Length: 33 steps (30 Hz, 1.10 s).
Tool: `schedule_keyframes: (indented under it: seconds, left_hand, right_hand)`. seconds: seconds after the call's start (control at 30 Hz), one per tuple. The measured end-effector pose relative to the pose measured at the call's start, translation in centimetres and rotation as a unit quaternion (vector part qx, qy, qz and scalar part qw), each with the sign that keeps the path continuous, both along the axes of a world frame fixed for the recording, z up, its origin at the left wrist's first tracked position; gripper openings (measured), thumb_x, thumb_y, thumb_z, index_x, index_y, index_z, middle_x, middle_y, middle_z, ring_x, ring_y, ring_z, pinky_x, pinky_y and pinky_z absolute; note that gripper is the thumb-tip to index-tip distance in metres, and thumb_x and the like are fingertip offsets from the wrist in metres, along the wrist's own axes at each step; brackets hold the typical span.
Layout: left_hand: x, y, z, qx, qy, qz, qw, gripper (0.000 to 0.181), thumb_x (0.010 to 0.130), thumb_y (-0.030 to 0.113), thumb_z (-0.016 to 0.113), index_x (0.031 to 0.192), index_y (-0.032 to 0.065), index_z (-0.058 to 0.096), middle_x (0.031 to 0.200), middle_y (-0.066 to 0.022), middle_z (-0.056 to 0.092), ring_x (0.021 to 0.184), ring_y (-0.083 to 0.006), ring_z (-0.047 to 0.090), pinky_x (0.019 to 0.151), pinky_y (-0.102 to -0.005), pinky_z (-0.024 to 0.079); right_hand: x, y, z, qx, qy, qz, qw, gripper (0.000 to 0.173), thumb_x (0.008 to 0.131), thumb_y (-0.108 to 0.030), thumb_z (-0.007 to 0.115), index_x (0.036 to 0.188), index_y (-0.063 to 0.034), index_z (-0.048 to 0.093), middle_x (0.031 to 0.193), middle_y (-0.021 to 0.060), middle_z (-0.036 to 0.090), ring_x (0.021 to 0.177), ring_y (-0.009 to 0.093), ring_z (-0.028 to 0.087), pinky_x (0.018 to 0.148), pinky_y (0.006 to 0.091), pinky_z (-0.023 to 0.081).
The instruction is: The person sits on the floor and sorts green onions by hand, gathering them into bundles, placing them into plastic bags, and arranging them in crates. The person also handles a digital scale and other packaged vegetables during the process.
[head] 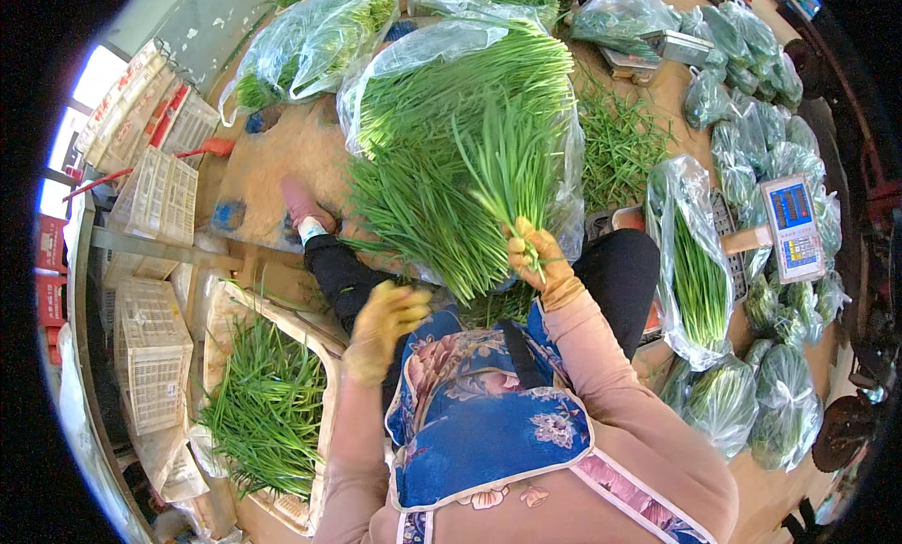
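My right hand (537,256), in a yellowish work glove, grips a bunch of garlic chives (504,170) near its lower end. The long green leaves fan out upward from the fist. Beneath them spreads a large pile of chives (423,213) on an open clear plastic bag (574,170). My left hand (390,325), gloved too, hovers above my lap to the left of the pile. Its fingers are loosely bent and blurred, and I see nothing in them. Left of that hand, a pale plastic crate (324,375) holds loose chives (271,410).
A bag of chives (694,283) lies on a scale with a digital display (794,227) at right. Many filled bags (750,135) line that side. Stacked crates (151,361) stand along the left. Loose cuttings (624,132) cover floor beyond the pile. Another full bag (317,47) lies at upper left.
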State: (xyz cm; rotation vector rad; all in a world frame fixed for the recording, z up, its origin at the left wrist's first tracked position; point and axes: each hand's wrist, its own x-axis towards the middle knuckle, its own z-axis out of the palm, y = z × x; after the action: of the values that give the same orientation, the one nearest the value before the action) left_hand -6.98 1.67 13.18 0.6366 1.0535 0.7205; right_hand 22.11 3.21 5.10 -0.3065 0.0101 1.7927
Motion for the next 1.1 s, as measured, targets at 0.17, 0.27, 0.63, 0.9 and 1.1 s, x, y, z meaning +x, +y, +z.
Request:
schedule_keyframes:
  seconds: [0.17,0.27,0.63,0.9,1.1]
  left_hand:
    - [12.5,3.2,0.2,0.097,0.049,-0.045,0.993,0.03,0.085,0.035,0.06,0.091,0.0062,0.059,0.083,-0.0011,0.062,0.072,-0.0097,0.056,0.067,-0.0265,0.042]
    - [13.4,3.4,-1.4,0.155,0.059,0.038,0.985,0.017,0.084,0.021,0.061,0.078,0.0045,0.061,0.067,0.0003,0.058,0.055,-0.0075,0.048,0.051,-0.0203,0.037]
    - [-14.0,1.6,-0.3,0.275,-0.173,0.373,0.869,0.04,0.09,0.027,0.05,0.114,-0.0058,0.049,0.108,-0.0194,0.058,0.097,-0.0278,0.057,0.089,-0.0369,0.047]
    - [-3.8,-0.7,-2.5,-0.017,-0.197,0.061,0.978,0.056,0.091,0.044,0.044,0.127,0.0019,0.041,0.132,-0.0242,0.04,0.121,-0.0301,0.044,0.098,-0.0425,0.038]
    - [10.2,2.7,-5.3,0.028,-0.2,-0.037,0.979,0.034,0.088,0.026,0.054,0.112,0.0006,0.055,0.101,-0.0067,0.061,0.089,-0.0148,0.058,0.078,-0.0297,0.048]
  right_hand:
    - [-2.1,-2.1,1.7,0.014,-0.279,0.02,0.96,0.024,0.085,-0.023,0.063,0.101,-0.0066,0.057,0.08,0.0016,0.059,0.061,0.007,0.052,0.049,0.0185,0.041]
    - [-2.6,-2.5,3.2,0.018,-0.305,0.022,0.952,0.027,0.082,-0.022,0.067,0.101,-0.0065,0.058,0.078,-0.0003,0.059,0.062,0.008,0.053,0.054,0.0202,0.043]
    - [-1.9,-1.9,-0.2,-0.026,-0.341,-0.036,0.939,0.031,0.081,-0.011,0.067,0.107,-0.0062,0.052,0.088,0.0043,0.059,0.069,0.014,0.058,0.059,0.0255,0.05]
    - [-5.9,-1.3,4.3,0.049,-0.408,0.011,0.912,0.024,0.082,-0.013,0.065,0.103,-0.0061,0.053,0.086,0.0021,0.059,0.066,0.012,0.059,0.057,0.0259,0.049]
    - [-6.3,-3.8,2.2,0.057,-0.354,0.042,0.933,0.039,0.088,-0.028,0.058,0.12,-0.0062,0.049,0.107,0.0019,0.056,0.093,0.01,0.052,0.081,0.0259,0.044]
